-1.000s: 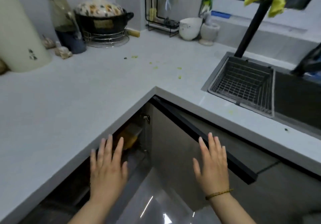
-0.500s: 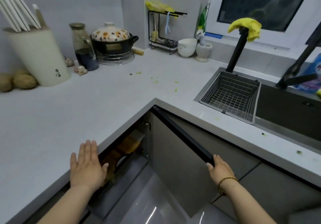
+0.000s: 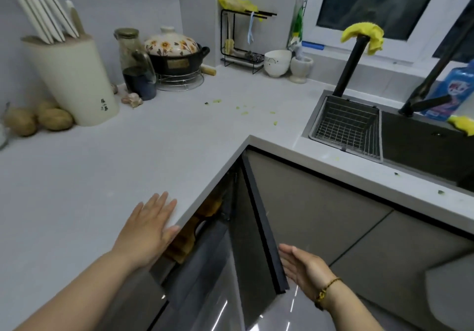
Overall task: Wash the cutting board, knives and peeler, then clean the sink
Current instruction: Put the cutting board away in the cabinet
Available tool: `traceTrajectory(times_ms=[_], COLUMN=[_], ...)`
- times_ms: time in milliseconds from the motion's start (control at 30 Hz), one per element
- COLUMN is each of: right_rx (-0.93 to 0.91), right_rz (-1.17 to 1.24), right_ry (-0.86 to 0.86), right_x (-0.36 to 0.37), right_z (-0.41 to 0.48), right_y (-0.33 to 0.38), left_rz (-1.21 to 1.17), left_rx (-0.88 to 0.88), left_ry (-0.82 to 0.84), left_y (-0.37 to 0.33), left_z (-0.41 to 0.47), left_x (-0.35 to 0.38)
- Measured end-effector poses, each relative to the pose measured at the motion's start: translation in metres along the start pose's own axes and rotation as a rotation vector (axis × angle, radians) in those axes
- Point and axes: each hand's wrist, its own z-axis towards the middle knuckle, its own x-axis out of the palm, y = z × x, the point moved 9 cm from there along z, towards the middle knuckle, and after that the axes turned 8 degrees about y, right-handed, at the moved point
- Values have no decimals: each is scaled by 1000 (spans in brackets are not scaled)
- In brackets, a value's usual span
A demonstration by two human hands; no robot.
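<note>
I see the white countertop (image 3: pixel 128 164) running left from the sink (image 3: pixel 415 140), and below-left of the sink a corner cabinet door (image 3: pixel 259 217) hangs ajar. Knives (image 3: pixel 43 15) stand in a knife block (image 3: pixel 74 81) far left of the sink. My left hand (image 3: pixel 148 225) lies flat on the counter lip and my right hand (image 3: pixel 300 264) is straight-fingered against the door edge, neither gripping anything; I judge this a stowing step, so next push the door shut, then clean the sink.

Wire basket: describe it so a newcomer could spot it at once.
Find the dark sink in the counter on the right, under the window. The wire basket sits at its left end, below the black pipe capped with a yellow cloth. It is the only rectangular metal grid.
</note>
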Motion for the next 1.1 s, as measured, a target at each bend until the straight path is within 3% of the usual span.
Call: traceTrajectory(times_ms=[100,267,1100], right_rx=[-19,-66,-24], right_rz=[140,215,267], right_ry=[44,84,121], right_x=[38,103,205], right_z=[10,29,105], right_y=[-24,-50,-75], left_rz=[-65,-170,-217], left_rx=[-22,-65,-47], left_ry=[-85,-71,-169], left_y=[38,77,88], left_z=[-9,-14,-8], left_x=[-6,12,14])
